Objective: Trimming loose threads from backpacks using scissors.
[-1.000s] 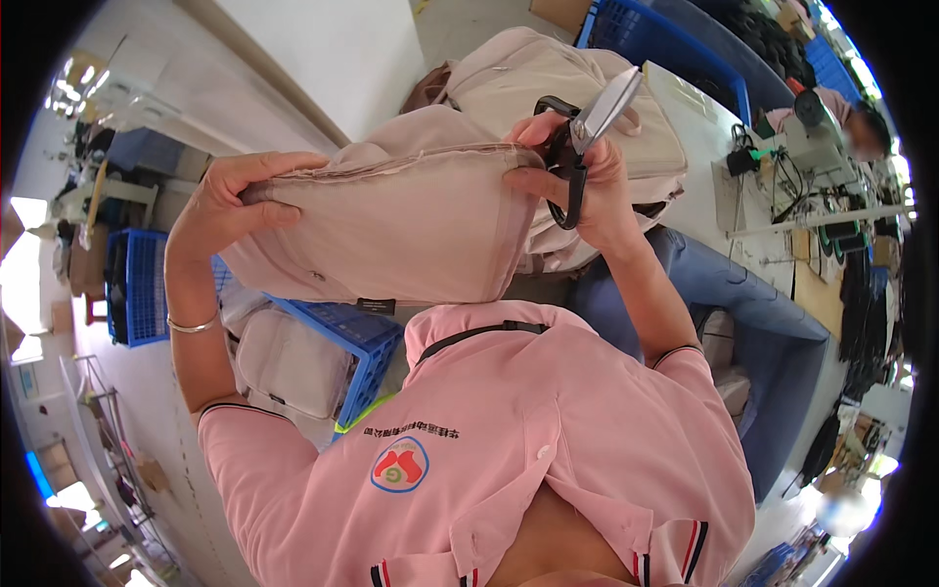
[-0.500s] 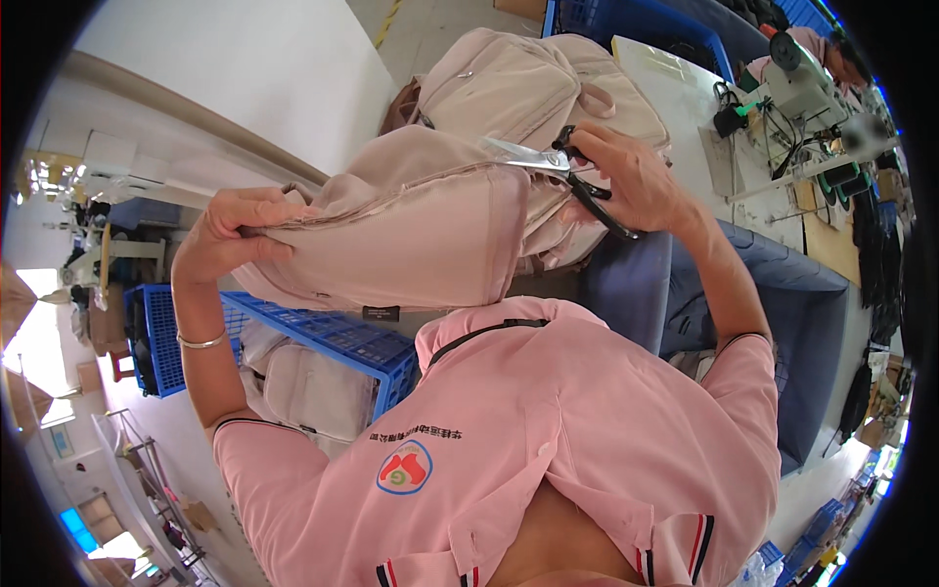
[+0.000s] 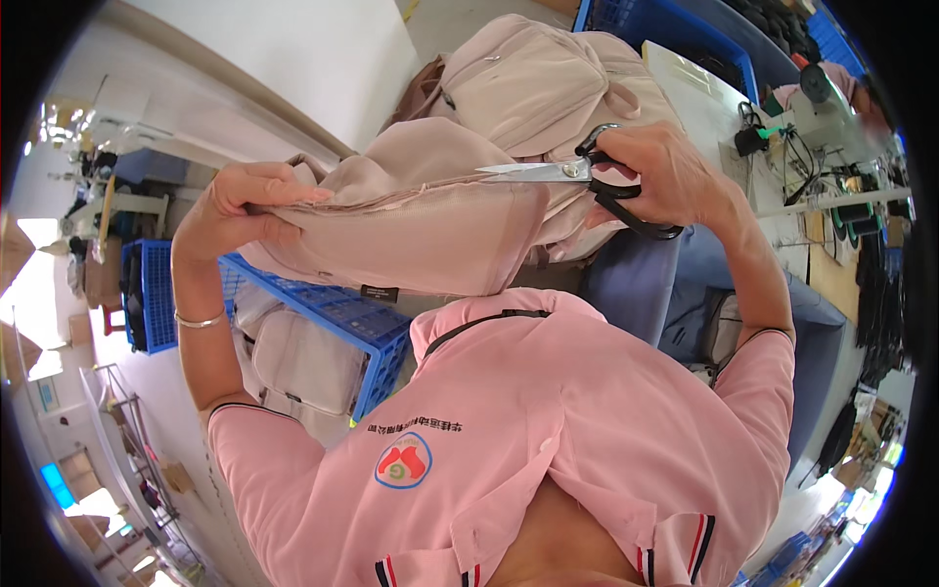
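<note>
The left hand (image 3: pixel 240 210) is closed on one end of a beige fabric bag (image 3: pixel 421 220), fingers curled over the upper edge and thumb pressed along the seam, holding that end up in front of the person's chest. The bag stretches from this hand across to the right hand (image 3: pixel 665 176), its piped seam running along the top between the two. The right hand is closed through the black handles of a pair of scissors (image 3: pixel 577 176), fingers in the loops, and the steel blades point from it toward the left hand, lying just on the bag's upper seam; whether the blades are cutting anything cannot be told. A silver bangle (image 3: pixel 201 320) sits on the left wrist, below the left hand. Beyond the right hand lies a pile of more beige bags (image 3: pixel 538 78), touching the held one. Under the left hand and the bag stands a blue plastic crate (image 3: pixel 333 318) with another pale bag beside it. Out past the right hand, well apart, is a sewing machine (image 3: pixel 831 117) on a bench (image 3: pixel 694 88), and below that hand a blue padded seat (image 3: pixel 636 293). The person wears a pink polo shirt (image 3: pixel 548 430).
</note>
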{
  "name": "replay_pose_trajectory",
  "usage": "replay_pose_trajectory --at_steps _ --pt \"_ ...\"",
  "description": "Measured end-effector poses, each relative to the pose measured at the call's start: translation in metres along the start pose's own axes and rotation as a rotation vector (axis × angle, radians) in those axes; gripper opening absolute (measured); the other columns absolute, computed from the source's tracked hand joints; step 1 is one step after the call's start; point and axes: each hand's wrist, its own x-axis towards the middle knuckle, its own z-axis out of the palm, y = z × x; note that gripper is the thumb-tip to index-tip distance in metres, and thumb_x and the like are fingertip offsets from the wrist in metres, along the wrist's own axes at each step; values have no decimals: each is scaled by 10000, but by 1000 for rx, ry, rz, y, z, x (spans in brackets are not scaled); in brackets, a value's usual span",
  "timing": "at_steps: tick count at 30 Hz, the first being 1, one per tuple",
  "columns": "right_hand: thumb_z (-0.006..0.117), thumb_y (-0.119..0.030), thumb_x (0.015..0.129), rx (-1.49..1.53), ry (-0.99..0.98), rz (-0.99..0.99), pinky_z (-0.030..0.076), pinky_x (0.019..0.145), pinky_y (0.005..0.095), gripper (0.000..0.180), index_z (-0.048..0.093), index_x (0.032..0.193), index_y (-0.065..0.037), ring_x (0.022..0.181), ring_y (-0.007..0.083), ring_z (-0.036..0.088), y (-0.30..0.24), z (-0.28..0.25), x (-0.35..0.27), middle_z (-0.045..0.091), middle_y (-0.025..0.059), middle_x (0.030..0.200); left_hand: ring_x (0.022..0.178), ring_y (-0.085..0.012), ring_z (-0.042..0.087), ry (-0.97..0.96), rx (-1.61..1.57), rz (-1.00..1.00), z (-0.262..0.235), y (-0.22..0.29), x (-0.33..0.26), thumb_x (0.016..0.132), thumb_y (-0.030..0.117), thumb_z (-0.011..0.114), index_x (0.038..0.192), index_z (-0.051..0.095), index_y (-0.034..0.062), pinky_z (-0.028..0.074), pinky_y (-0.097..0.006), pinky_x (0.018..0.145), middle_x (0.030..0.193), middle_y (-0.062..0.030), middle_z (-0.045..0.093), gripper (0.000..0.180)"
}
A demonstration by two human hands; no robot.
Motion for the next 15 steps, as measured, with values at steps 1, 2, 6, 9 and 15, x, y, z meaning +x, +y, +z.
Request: replay_pose_trajectory --at_steps 1,2,6,9,15 --pt "852 -292 696 -6 10 -10 396 587 395 452 507 807 -21 661 363 498 1 1 2 492 130 682 702 -126 474 14 -15 -7 1 -2 -4 724 103 813 1172 715 10 372 -272 628 746 -14 543 468" --pt "862 -290 687 -11 19 -22 391 571 394 457 508 792 -21 646 366 491 2 3 4 479 134 668 702 -126 474 32 -21 -20 4 -2 -9 724 103 813 1172 715 10 372 -272 628 746 -14 543 468" --pt "877 -271 680 -21 -22 -46 384 551 384 460 507 784 -18 622 353 491 7 23 13 479 129 656 729 -129 501 86 -32 -53 22 -5 -29 736 54 798 1178 712 13 393 -266 672 775 -24 591 452" --pt "893 -238 675 127 50 -16 361 535 358 462 505 781 -12 581 305 435 10 55 22 462 130 656 787 -138 552 182 -73 -143 45 -15 -59 740 26 785 1189 707 17 428 -253 737 833 -42 647 456" --pt "880 -296 714 251 -18 74 368 545 344 483 501 792 -8 596 271 405 -2 88 51 448 125 658 940 -119 623 462 -220 -386 98 -34 -161 746 -40 743 1208 697 20 462 -235 848 1012 -53 716 468"
